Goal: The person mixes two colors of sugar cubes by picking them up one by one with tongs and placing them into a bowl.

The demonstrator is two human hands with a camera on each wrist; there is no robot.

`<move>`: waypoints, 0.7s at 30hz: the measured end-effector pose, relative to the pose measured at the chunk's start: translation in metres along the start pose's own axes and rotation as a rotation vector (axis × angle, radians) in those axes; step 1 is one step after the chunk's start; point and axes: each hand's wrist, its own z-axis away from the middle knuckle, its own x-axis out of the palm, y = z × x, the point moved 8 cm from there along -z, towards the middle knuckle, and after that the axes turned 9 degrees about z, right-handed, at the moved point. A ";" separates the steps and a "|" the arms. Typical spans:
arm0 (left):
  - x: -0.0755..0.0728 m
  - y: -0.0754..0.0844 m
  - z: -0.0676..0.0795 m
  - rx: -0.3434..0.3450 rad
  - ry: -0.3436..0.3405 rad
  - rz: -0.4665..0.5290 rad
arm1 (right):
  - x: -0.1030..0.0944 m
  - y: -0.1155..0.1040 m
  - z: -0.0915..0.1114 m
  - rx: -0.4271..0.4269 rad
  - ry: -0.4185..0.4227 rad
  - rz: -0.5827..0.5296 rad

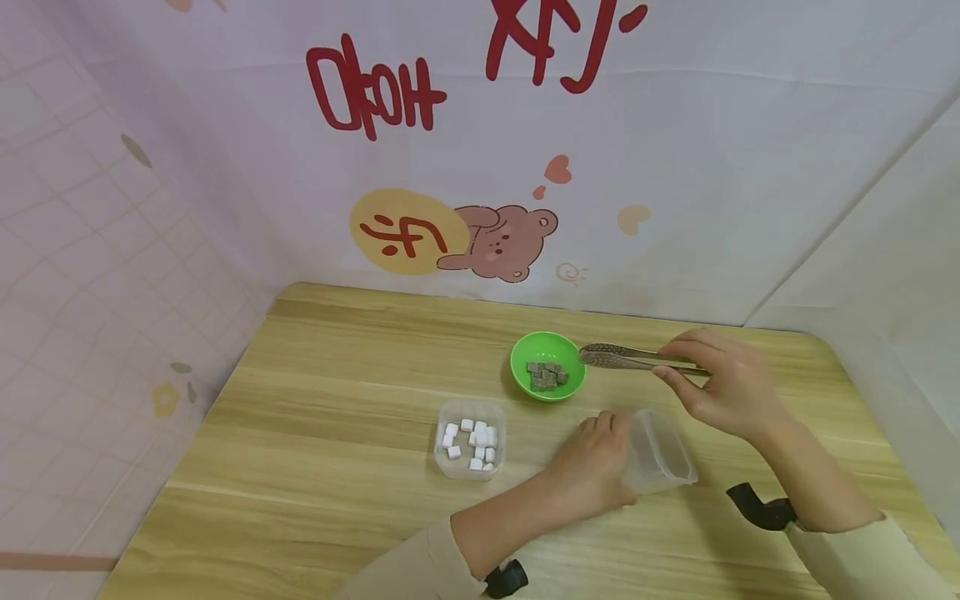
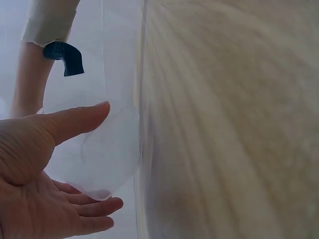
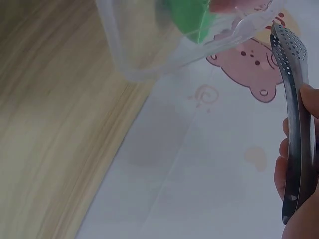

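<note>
My left hand [image 1: 588,467] holds a clear plastic container [image 1: 660,454] by its base end, tilted on its side with the mouth toward the right. In the left wrist view the thumb and fingers lie on either side of this container [image 2: 107,154]. My right hand [image 1: 727,383] grips metal tongs [image 1: 622,360], raised and pointing left, tips near the right rim of a green bowl [image 1: 543,343]. Nothing shows between the tong tips. Several small grey-brown cubes [image 1: 546,377] lie in the bowl. The right wrist view shows the perforated tong heads [image 3: 289,50] close together.
A second clear square container [image 1: 471,408] stands left of my left hand with several white cubes [image 1: 480,437] inside. The wooden table [image 1: 337,392] ends at a white printed cloth [image 1: 675,275] behind and at the sides. Black wrist bands [image 1: 761,508] sit on both forearms.
</note>
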 end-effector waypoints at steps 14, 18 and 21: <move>0.008 -0.009 -0.002 -0.072 -0.049 -0.020 | 0.043 -0.016 -0.016 -0.048 -0.113 -0.039; 0.009 -0.011 -0.002 -0.084 -0.074 -0.028 | 0.049 -0.017 -0.017 -0.049 -0.132 -0.021; 0.010 -0.013 -0.002 -0.092 -0.095 -0.029 | 0.051 -0.016 -0.016 -0.058 -0.142 -0.005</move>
